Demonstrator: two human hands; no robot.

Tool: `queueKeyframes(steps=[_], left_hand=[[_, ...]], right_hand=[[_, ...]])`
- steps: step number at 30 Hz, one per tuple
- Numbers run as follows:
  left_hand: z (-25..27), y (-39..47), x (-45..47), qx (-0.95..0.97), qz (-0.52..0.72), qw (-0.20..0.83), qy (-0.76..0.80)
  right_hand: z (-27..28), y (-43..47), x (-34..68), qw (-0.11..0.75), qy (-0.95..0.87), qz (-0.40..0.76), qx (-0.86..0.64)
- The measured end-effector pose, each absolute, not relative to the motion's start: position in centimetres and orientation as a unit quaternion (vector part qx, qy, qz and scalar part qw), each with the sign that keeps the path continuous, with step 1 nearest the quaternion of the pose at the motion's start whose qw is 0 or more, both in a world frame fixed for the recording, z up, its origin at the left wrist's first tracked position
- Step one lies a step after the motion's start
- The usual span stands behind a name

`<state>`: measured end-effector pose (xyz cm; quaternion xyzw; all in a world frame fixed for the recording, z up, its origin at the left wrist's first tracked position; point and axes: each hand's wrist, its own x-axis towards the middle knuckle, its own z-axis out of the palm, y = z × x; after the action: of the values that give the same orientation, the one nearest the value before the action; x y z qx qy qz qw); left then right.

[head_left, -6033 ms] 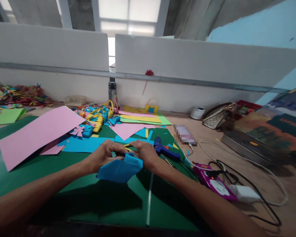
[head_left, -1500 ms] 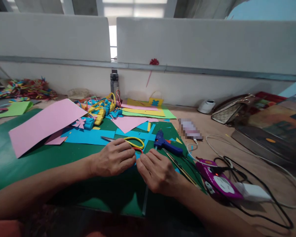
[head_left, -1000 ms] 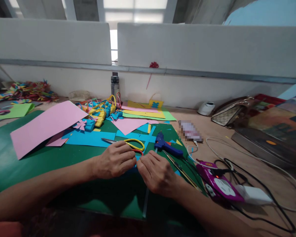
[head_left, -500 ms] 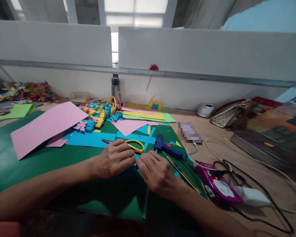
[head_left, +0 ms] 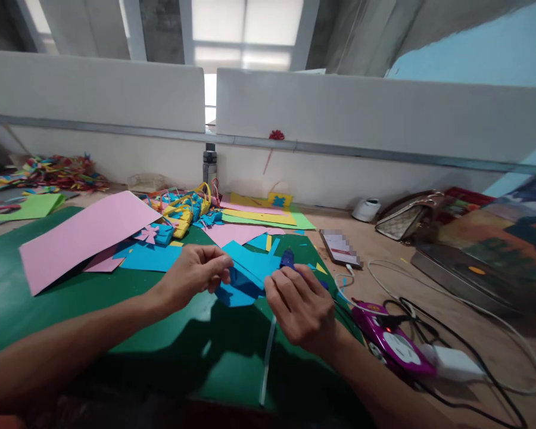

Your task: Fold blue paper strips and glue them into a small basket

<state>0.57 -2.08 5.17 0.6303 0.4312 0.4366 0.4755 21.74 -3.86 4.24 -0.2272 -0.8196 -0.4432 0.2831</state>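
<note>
A folded piece of blue craft paper [head_left: 245,265] is held up between my two hands over the green mat [head_left: 174,339]. My left hand [head_left: 199,274] pinches its left side between thumb and fingers. At its right edge, the fingers of my right hand [head_left: 301,307] are curled closed on the paper. Just behind my right hand lies a blue glue gun [head_left: 287,258], mostly covered by it. A clear glue stick [head_left: 268,360] lies on the mat below the paper. The scissors are hidden from view.
Pink sheets [head_left: 89,232], a blue sheet [head_left: 149,258] and small blue-and-yellow paper bags [head_left: 181,220] lie behind my left hand. To the right are a phone [head_left: 340,247], a purple power strip [head_left: 393,339] and tangled cables. A grey bottle [head_left: 209,167] stands by the wall.
The blue paper has come up off the mat and now shows between my hands. My hands have moved apart, left hand leftward, right hand rightward across the glue gun. The view has tilted slightly up.
</note>
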Motion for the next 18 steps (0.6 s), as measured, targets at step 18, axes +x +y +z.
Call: queueKeyframes(steps=[18], left_hand=[[3.5,-2.4,2.2,0.404,0.444,0.721,0.346]], right_hand=[[3.6,-4.8,20.9,0.302,-0.822,-0.443,-0.192]])
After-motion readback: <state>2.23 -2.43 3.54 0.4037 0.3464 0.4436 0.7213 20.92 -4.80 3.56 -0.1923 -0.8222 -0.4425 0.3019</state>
